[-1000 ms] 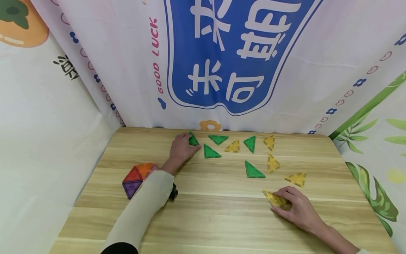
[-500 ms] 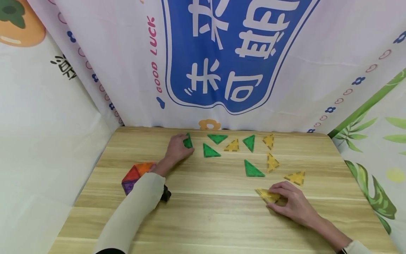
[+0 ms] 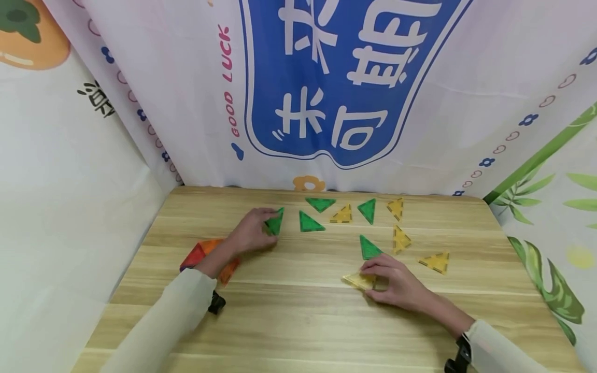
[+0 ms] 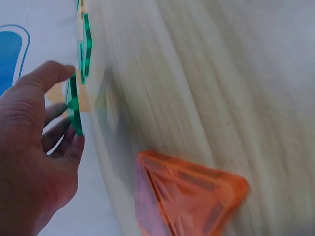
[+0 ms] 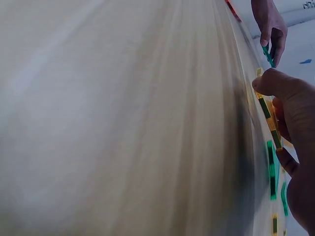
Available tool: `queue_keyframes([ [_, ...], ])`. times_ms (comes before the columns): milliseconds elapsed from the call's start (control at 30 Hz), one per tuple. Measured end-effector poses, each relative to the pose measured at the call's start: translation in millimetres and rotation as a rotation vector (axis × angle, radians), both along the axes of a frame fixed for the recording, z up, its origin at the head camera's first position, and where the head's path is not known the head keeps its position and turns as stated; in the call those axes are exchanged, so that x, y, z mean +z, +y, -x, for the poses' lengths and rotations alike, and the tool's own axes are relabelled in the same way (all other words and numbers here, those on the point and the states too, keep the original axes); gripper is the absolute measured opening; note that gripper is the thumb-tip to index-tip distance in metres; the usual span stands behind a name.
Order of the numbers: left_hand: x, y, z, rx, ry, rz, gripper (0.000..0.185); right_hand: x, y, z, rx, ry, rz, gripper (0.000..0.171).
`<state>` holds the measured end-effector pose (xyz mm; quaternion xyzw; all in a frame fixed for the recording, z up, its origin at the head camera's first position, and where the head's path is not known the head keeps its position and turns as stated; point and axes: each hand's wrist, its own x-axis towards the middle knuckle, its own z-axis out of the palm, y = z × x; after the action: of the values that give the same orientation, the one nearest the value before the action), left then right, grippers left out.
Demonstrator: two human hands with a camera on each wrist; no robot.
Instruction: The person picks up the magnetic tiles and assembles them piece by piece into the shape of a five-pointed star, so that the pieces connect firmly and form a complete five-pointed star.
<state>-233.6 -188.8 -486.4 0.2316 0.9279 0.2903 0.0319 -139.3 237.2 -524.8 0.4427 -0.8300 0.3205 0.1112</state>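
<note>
Both hands are mid pick-up. The left hand (image 3: 252, 230) pinches a green translucent plastic triangle tile (image 3: 274, 223) lifted near the table's (image 3: 298, 321) far edge; the right hand (image 3: 396, 282) pinches a yellow translucent triangle tile (image 3: 359, 280) mid-table. Next, I judge, each tile needs carrying and careful edge alignment.
</note>
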Motion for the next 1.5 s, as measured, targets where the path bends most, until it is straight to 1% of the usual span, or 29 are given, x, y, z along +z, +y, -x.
queue_keyframes([
  [100,0.4,1,-7.5,-0.084,-0.007,0.029,0.064,1.6,-14,8.6,0.041,-0.004,-0.009,0.041],
  [200,-1.3,0,-16.1,-0.152,-0.014,0.044,0.064,1.6,-29,17.2,0.08,-0.007,-0.023,0.041],
  [367,-6.1,-3,-28.6,-0.22,-0.042,0.045,0.062,2.2,-56,31.9,0.132,-0.01,-0.051,0.039],
  [500,-8.5,-4,-34.7,-0.258,-0.064,0.039,0.06,3.1,-78,42.3,0.164,-0.02,-0.078,0.038],
  [733,-8.7,-7,-40.7,-0.277,-0.026,0.054,0.059,2.7,-115,59.7,0.19,-0.073,-0.128,0.035],
  [900,-8.9,-7,-41.6,-0.287,-0.033,0.055,0.06,4.1,-132,68.1,0.209,-0.107,-0.13,0.035],
  [1033,-8.6,-7,-41.2,-0.29,-0.046,0.048,0.06,5.2,-139,74.7,0.209,-0.15,-0.155,0.036],
  [1267,-8.5,-7,-41.7,-0.302,-0.052,0.04,0.06,-0.3,-146,85.5,0.203,-0.198,-0.185,0.034],
  [1500,-10.7,-10,-42.7,-0.3,-0.06,0.042,0.06,-1.5,-153,86.7,0.187,-0.238,-0.171,0.034],
])
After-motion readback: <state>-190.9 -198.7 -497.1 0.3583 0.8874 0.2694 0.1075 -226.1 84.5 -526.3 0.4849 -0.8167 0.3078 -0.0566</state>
